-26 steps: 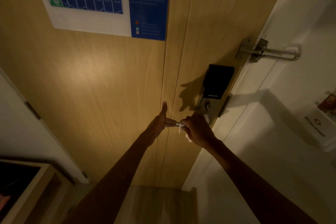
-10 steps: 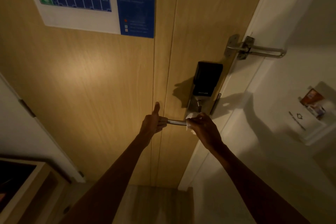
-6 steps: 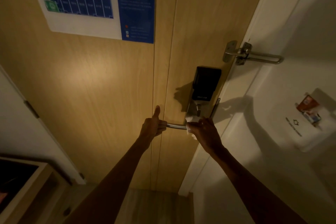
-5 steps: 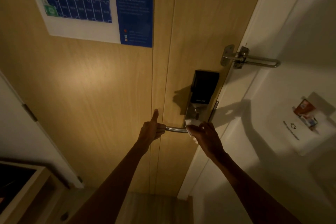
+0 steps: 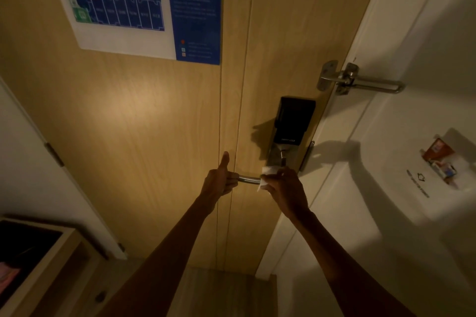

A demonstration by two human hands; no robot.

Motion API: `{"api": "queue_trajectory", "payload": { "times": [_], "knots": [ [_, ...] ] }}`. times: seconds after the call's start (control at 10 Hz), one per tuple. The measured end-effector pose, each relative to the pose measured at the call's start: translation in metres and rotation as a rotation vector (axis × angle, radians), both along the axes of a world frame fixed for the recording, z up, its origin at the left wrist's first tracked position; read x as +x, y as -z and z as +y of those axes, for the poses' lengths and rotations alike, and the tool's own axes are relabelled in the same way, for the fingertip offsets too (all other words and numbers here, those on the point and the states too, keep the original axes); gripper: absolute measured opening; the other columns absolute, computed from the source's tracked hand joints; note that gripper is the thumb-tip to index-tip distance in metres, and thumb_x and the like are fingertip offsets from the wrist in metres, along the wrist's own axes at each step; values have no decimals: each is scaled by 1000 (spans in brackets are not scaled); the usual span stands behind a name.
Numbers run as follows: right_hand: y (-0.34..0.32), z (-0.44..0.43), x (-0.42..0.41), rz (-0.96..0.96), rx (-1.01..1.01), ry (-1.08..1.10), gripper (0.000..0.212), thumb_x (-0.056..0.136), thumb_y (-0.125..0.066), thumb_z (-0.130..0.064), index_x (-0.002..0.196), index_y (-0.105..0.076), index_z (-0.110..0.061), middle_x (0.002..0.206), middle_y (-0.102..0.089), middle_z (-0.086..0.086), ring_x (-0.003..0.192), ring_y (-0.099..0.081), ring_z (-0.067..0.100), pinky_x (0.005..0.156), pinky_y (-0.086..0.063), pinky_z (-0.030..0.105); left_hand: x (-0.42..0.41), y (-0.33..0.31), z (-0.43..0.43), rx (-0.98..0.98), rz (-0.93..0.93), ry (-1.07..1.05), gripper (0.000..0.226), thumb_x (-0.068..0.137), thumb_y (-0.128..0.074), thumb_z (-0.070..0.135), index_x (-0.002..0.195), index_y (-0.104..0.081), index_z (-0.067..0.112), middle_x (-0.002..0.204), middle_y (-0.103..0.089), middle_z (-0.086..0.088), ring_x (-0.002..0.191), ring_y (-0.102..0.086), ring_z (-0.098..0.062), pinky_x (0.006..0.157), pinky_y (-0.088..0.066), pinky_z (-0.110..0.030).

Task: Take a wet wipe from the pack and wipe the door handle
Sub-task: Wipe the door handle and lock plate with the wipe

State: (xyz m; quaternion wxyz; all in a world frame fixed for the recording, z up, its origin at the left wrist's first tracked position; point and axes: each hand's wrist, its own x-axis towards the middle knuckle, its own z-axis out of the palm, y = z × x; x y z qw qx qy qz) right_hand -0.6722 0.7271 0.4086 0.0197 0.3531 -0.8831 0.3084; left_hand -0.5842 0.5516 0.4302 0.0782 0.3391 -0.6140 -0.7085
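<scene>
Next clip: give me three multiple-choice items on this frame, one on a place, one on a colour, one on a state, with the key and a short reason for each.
1. Where is the wet wipe?
A. On the handle's free end
B. On the door handle next to the lock plate
C. On the floor

2. What colour is the lock box above the handle?
A. Black
B. Red
C. White

3. What is the left hand doing?
A. Hanging free
B. Pressing flat on the poster
C. Holding the handle's free end, thumb up

Key: 1 B, the right hand holds the white wipe against the lever by the plate. 2 A, the box is dark black. 3 C, its fingers curl around the lever.
</scene>
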Motion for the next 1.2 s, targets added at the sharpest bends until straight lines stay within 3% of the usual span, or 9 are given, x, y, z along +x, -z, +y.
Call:
{"api": "queue_trajectory", "payload": {
  "times": [0.1, 0.3, 0.4, 0.6, 0.7, 0.8, 1.0, 1.1, 1.2],
  "knots": [
    [-1, -8, 3, 79, 102, -59, 30, 72, -84, -20, 100, -73, -15, 106, -68, 14, 103, -63, 30, 77, -59, 34, -1, 0, 0, 7, 2, -7, 82, 84, -36, 71, 95, -73, -1, 96, -73, -21, 81, -64, -25, 71, -49, -28],
    [5, 7, -13, 84, 73, 79, 31, 90, -65, -28, 117, -64, -12, 110, -60, 2, 100, -55, -8, 73, -49, 7, 1, 3, -1, 46, 24, 3, 82, 85, -36, 70, 96, -72, -3, 87, -70, -20, 69, -59, -20, 64, -45, -25],
    [7, -7, 1, -29, -30, 51, 32, 90, -64, -22, 117, -59, -5, 105, -62, 5, 89, -62, 3, 72, -53, 14, 2, 6, 2, 50, 40, 2, 81, 86, -37, 69, 97, -72, -3, 81, -67, -16, 62, -57, -16, 62, -45, -24],
    [12, -4, -9, 156, 112, 73, 32, 91, -60, -24, 116, -61, -4, 87, -55, -16, 82, -61, -5, 66, -47, 6, 1, 8, -3, 50, 26, 63, 85, 84, -35, 71, 99, -71, -4, 65, -63, -6, 53, -53, -11, 57, -42, -22],
    [10, -18, 2, 141, -30, 30, 21, 86, -69, -16, 104, -68, -6, 99, -65, 6, 101, -63, 15, 78, -52, 15, 1, 9, -4, 48, 33, 66, 84, 85, -34, 71, 98, -72, -2, 67, -65, -6, 58, -56, -13, 61, -43, -23],
    [5, -40, 14, 273, 96, -94, 25, 80, -75, -16, 105, -70, -11, 106, -66, 16, 104, -62, 29, 80, -58, 35, 2, 5, -7, 34, 7, 89, 82, 86, -31, 71, 97, -74, 2, 81, -73, -11, 75, -64, -18, 76, -49, -29],
    [3, -11, 4, 94, -36, -4, 17, 92, -62, -26, 104, -69, -18, 107, -62, -8, 98, -62, 6, 78, -51, 12, -1, 2, -18, 72, -41, 162, 88, 85, -26, 73, 100, -73, 0, 74, -70, -10, 60, -56, -14, 54, -44, -24],
    [-5, -11, 2, 105, 11, 35, 20, 91, -63, -20, 108, -71, -14, 108, -70, 3, 99, -66, 15, 83, -55, 23, 0, 3, -18, 92, -44, 188, 87, 90, -21, 69, 110, -69, -1, 120, -64, -26, 115, -57, -39, 102, -44, -43],
    [-19, -15, 4, 90, -37, 55, 23, 88, -67, -17, 110, -71, -10, 106, -73, 6, 95, -69, 18, 82, -59, 37, 2, 0, -23, 152, -46, 247, 88, 90, -17, 69, 118, -64, -1, 132, -57, -23, 133, -43, -38, 109, -36, -42]
  ]
}}
